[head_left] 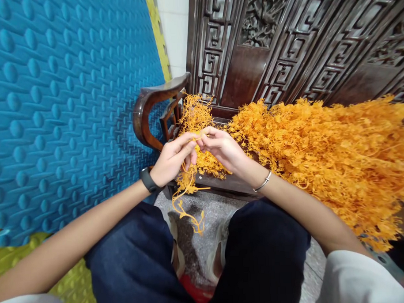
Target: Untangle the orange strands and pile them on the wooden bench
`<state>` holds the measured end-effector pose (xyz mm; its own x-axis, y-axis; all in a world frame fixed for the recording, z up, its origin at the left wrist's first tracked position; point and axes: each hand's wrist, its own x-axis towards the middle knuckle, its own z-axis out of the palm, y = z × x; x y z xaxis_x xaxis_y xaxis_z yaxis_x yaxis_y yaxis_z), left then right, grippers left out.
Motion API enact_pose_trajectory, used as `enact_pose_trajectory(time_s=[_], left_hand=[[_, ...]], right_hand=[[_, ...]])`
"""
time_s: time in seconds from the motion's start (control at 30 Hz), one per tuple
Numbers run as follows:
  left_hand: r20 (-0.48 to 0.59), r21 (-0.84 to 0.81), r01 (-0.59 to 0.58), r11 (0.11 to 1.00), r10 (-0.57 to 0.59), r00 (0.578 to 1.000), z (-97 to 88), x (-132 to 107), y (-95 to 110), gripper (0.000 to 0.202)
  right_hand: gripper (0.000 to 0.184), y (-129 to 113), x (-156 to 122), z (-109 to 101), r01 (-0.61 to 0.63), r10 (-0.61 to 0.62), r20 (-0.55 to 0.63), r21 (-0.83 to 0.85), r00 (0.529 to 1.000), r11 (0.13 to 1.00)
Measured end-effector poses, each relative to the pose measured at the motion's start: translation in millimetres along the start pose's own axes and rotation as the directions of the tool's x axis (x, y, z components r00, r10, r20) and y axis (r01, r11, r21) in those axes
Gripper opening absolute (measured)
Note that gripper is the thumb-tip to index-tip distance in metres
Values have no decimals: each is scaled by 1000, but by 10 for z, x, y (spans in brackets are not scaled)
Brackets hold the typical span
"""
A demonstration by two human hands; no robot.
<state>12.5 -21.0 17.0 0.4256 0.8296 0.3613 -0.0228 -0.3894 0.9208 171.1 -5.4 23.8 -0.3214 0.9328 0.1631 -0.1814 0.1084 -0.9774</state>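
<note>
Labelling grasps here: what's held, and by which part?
Left hand and right hand pinch a thin orange strand; whether near its end, I can't tell.

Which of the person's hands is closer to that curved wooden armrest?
Left. The left hand is just below and right of the armrest in the picture; the right hand is farther off, beyond the left.

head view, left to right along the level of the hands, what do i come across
Blue textured mat → dark wristband → left hand → right hand → large orange heap.
</note>
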Motion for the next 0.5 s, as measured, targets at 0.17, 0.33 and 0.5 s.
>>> enact_pose_trajectory(time_s=[0.17, 0.33, 0.5], left_hand=[[-1, -108, 58, 992, -58, 998, 43, 91, -133, 29], [26, -102, 42, 994, -40, 999, 67, 19, -50, 30], [68, 2, -44, 999, 44, 997, -37, -87, 97, 25]], right_hand=[[9, 66, 82, 10, -14, 2, -140, -87, 990, 996], [12, 116, 222, -268, -95, 82, -243, -42, 967, 995], [11, 208, 322, -1029, -124, 10, -697, -114, 717, 986]])
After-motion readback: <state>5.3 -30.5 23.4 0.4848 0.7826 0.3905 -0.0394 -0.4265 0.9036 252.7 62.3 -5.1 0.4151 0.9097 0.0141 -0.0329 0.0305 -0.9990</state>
